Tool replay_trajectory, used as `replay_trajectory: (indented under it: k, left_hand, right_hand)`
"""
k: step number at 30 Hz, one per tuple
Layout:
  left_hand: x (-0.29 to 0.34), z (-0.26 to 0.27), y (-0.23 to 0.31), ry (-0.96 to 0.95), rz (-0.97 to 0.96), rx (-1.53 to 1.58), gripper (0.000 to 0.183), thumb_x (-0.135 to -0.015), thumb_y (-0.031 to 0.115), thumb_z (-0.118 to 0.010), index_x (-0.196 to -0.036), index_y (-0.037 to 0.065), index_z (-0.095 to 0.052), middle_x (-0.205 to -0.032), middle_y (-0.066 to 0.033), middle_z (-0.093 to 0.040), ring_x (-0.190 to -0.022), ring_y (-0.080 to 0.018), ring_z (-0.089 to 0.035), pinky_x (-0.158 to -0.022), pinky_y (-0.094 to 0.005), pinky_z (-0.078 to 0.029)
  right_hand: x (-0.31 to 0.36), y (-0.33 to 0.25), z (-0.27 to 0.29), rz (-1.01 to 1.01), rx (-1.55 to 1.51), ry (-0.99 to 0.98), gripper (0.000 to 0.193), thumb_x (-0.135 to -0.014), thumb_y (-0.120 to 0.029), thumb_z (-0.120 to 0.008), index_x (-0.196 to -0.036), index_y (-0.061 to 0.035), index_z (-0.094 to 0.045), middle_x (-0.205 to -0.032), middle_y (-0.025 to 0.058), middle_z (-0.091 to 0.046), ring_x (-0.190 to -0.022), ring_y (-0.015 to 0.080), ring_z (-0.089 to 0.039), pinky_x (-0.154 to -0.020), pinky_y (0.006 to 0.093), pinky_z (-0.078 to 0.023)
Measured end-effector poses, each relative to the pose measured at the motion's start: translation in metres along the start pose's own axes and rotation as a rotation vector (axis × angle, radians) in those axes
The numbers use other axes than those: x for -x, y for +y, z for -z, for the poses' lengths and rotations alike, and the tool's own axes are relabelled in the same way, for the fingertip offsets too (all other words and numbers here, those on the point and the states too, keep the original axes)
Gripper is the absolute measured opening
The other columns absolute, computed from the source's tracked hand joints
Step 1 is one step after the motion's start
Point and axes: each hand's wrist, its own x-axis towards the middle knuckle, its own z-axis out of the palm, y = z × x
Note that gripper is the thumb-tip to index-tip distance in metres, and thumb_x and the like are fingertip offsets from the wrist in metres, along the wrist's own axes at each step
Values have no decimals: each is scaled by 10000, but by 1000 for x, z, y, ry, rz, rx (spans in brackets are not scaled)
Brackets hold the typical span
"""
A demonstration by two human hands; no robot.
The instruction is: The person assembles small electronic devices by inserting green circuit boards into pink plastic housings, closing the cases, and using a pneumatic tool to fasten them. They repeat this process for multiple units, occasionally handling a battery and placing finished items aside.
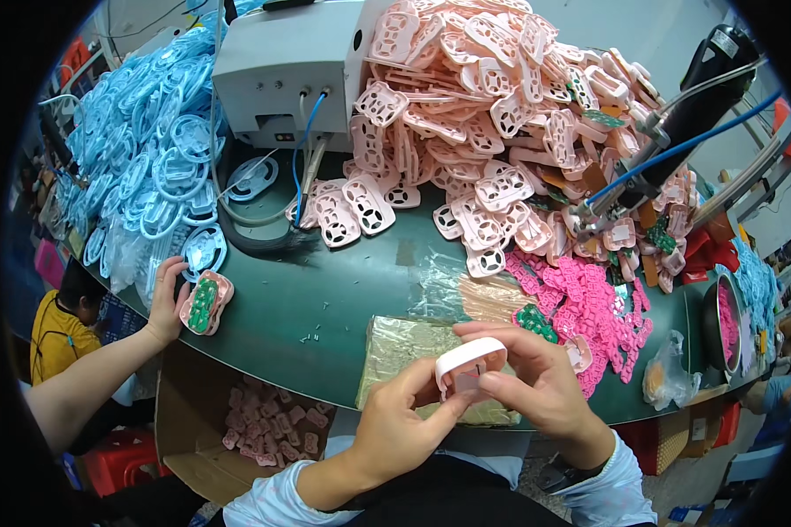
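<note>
Between my two hands a pale pink plastic shell (pixel 473 353) is held up, tilted on edge, its open side partly toward me. My left hand (pixel 409 422) is closed round its left side, thumb underneath. The fingers of my right hand (pixel 540 382) grip its right side, with the thumb pressed at the inner part. Below my hands lies a flat yellowish block wrapped in clear film (pixel 391 351). Right of it are bright pink small parts (pixel 580 307) and a green circuit board (pixel 536 323).
A co-worker's hand (pixel 164 303) at the left table edge touches a pink shell with a green board (pixel 204 303). Piled at the back are pink shells (pixel 466 88) and blue rings (pixel 149 132), beside a grey machine (pixel 294 70). A cardboard box (pixel 180 404) holds pink pieces; a black tool (pixel 694 105) stands right.
</note>
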Motion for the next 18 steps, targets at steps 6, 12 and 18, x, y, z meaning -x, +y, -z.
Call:
replay_trajectory:
  k: [6, 12, 18]
  left_hand:
    - [2, -5, -2, 92, -205, -297, 247, -787, 19, -702, -1010, -14, -603, -832, -87, -672, -761, -130, -663, -656, -250, -517]
    - [2, -10, -11, 219, -351, -369, 269, -770, 49, -712, -1013, 14, -603, -723, -124, -640, -635, -230, -664, -544, -314, -496]
    - [1, -13, -10, 233, -440, -496, 306, -774, 40, -701, -1056, 23, -583, -764, -132, -643, -635, -252, -654, -545, -327, -496]
  right_hand:
    - [-4, 7, -7, -104, -472, -68, 262, -879, -28, -561, -1135, 26, -550, -1093, 130, -601, -987, 171, -603, -877, 297, -479]
    - [-5, 7, -13, -87, -464, -66, 204, -866, -26, -576, -1065, 14, -549, -1102, 138, -593, -973, 190, -604, -874, 329, -487]
    - [-5, 14, -11, -35, -378, -52, 237, -846, -32, -591, -1075, 2, -541, -1134, 132, -582, -978, 162, -592, -868, 313, -480]
